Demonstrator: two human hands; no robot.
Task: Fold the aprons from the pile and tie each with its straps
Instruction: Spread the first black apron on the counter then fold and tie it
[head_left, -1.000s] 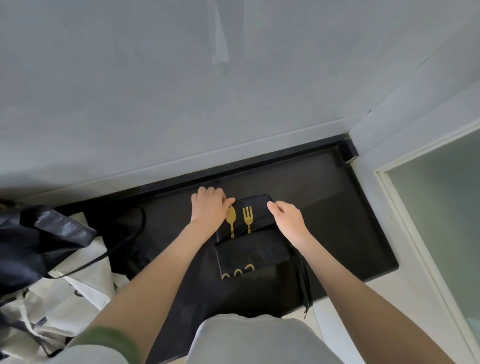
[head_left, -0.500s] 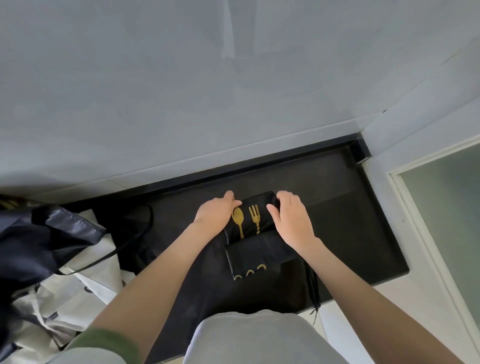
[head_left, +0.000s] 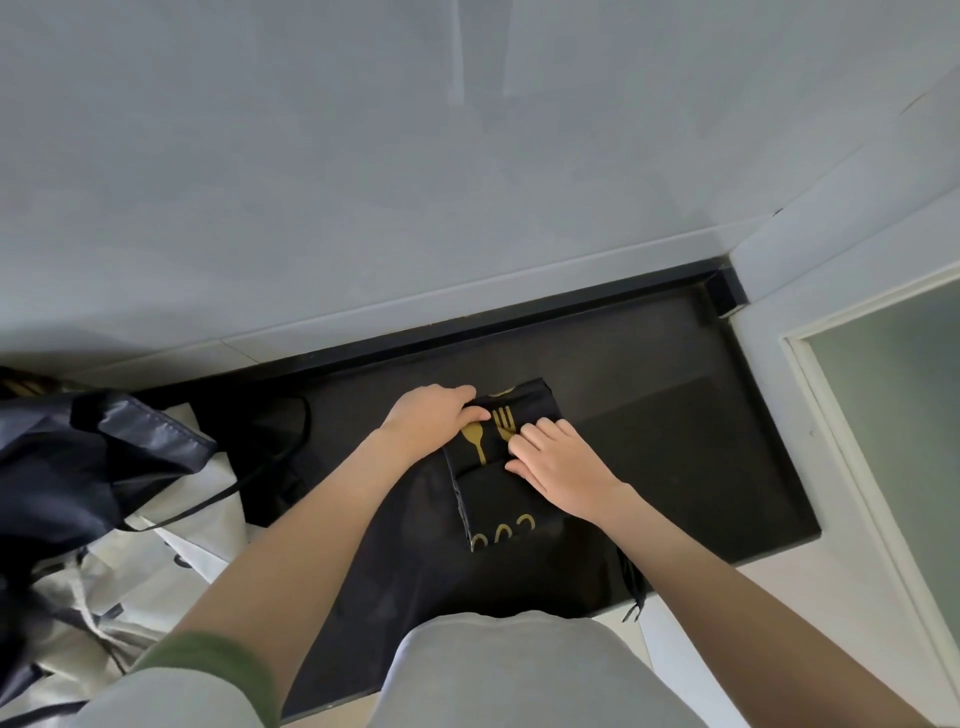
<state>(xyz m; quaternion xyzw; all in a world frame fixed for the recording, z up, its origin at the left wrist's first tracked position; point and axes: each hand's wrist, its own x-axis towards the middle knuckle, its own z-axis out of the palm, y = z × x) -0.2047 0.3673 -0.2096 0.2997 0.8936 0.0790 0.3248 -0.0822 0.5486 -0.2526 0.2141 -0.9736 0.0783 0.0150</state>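
Observation:
A black apron (head_left: 498, 499) with a gold spoon and fork print lies folded into a small packet on the black counter (head_left: 685, 415). My left hand (head_left: 428, 418) grips the packet's far left corner, fingers curled over the fold. Across the packet's right side lies my right hand (head_left: 561, 467), pressing it flat with its fingertips on the fork print. More black cloth runs from under the packet toward me and over the counter's front edge. A black strap (head_left: 632, 592) hangs off that edge at the right.
The apron pile sits at the left: a shiny black apron (head_left: 78, 457) on top of white fabric (head_left: 171, 525), with a thin black strap looping onto the counter. A grey wall (head_left: 467, 182) backs the counter. A frosted pane (head_left: 904, 415) stands at the right.
My right hand slid from the packet's far right corner onto its top and now presses it. My left hand shifted to grip the far left corner. The far fold has come toward me.

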